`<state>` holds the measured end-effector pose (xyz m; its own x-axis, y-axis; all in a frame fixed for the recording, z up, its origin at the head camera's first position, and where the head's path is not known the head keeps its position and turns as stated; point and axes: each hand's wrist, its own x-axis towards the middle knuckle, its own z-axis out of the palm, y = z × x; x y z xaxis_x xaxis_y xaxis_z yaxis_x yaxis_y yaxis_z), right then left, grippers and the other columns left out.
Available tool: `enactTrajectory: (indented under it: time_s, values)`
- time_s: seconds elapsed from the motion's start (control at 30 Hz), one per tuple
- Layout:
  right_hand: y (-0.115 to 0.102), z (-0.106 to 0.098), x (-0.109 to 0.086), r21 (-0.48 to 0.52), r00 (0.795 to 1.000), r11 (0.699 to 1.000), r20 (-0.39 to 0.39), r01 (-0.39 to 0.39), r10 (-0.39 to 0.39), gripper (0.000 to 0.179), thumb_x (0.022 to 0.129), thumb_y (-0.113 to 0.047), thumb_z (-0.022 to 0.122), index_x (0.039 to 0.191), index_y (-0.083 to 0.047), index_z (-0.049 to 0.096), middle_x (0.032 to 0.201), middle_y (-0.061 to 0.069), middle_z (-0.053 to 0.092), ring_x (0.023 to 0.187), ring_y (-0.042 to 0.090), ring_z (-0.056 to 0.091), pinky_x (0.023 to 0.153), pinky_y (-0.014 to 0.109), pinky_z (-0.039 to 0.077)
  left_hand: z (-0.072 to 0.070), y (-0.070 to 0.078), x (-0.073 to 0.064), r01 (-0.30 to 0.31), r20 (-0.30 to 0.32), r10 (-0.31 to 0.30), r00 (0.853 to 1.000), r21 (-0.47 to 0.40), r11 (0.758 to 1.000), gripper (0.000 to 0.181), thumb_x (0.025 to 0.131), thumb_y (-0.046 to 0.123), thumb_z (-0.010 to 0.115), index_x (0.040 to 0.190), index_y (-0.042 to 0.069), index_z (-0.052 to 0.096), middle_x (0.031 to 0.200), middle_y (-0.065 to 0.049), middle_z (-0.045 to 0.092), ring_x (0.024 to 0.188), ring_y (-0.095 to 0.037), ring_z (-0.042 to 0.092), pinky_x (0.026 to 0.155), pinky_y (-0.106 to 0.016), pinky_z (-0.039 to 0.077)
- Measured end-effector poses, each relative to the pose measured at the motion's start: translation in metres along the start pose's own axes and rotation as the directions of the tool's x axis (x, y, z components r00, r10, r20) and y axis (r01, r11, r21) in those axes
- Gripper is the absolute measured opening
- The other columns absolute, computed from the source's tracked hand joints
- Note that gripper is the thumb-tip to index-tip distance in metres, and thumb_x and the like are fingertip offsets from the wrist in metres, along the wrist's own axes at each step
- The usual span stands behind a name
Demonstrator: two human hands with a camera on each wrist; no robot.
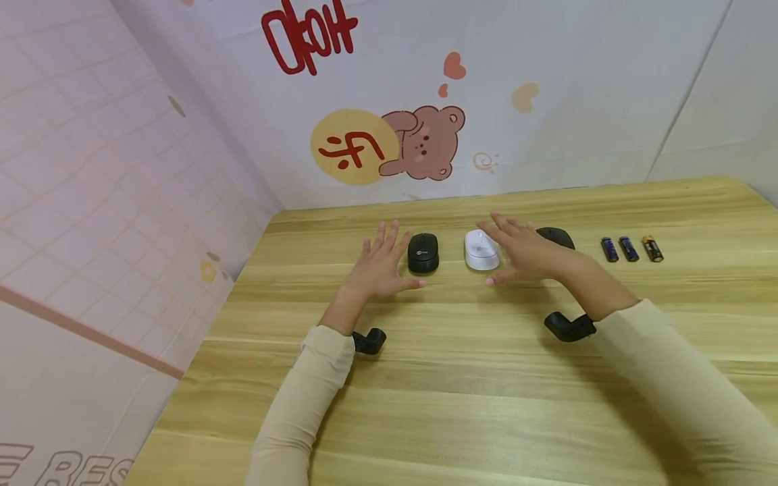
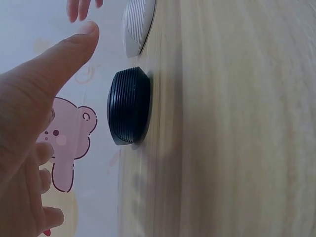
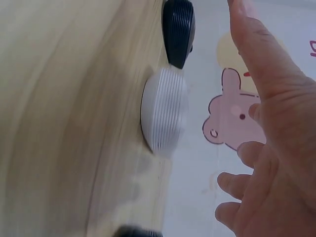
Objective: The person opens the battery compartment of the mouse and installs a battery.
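Observation:
My left hand, fingers spread, hovers just left of a black computer mouse with a small light logo. In the left wrist view that mouse shows its ribbed end, apart from my thumb. The right hand is held over the table with thumb and fingers apart, close to the right side of a white mouse. Ribbed sides of the white mouse show in the right wrist view. A second black mouse is partly hidden behind my right hand. Neither hand holds anything.
Two dark blue batteries and a black-and-gold battery lie in a row at the right. The wooden table meets a printed wall covering at its back edge. Black wrist camera mounts jut inward from both wrists.

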<state>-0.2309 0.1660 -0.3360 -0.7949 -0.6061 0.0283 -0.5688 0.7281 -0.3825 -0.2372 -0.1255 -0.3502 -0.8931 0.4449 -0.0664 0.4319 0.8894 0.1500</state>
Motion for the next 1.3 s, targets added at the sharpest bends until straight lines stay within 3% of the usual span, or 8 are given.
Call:
enactTrajectory:
  time_s: [0.3,0.67,0.97,1.3]
  values:
    - [-0.014,0.009,0.028,0.043,0.998,0.999,0.069,-0.015,0.012,0.100,0.076,-0.042,0.074,0.147,-0.003,0.015,0.148,0.030,0.001,0.131,0.052,0.004,0.098,0.070,0.015,0.002,0.002,0.002,-0.003,0.026,0.003,1.000,0.006,1.000,0.099,0.078,0.068,0.054,0.150,0.021,0.004,0.153,-0.008,-0.012,0.136,-0.025,-0.019,0.111,-0.051,0.001]
    - [-0.041,0.026,0.061,0.071,0.990,0.994,0.109,0.081,-0.089,0.101,0.076,-0.046,0.073,0.147,-0.005,0.015,0.148,0.031,0.003,0.133,0.048,0.008,0.101,0.063,0.024,0.006,0.003,0.007,-0.016,0.041,0.016,0.999,-0.007,1.000,0.100,0.078,0.070,0.053,0.150,0.020,0.006,0.153,-0.010,-0.008,0.136,-0.024,-0.019,0.111,-0.049,-0.001]
    - [-0.048,0.041,0.077,0.156,0.984,0.987,0.169,0.031,-0.058,0.104,0.078,-0.045,0.071,0.148,-0.002,0.007,0.147,0.032,0.000,0.133,0.047,0.011,0.104,0.058,0.023,0.010,0.000,0.013,-0.026,0.096,0.024,0.995,0.019,0.999,0.098,0.080,0.065,0.055,0.150,0.013,0.007,0.153,-0.014,-0.002,0.139,-0.028,-0.007,0.112,-0.046,0.007]
    - [-0.048,0.051,0.085,0.161,0.977,0.986,0.212,-0.036,0.001,0.104,0.080,-0.046,0.068,0.147,0.000,0.003,0.147,0.031,-0.003,0.134,0.046,0.009,0.105,0.057,0.022,0.016,-0.003,0.022,0.013,0.141,-0.018,0.990,0.035,0.999,0.085,0.088,0.055,0.052,0.150,0.017,0.009,0.153,-0.013,0.004,0.140,-0.025,-0.003,0.113,-0.043,0.007]
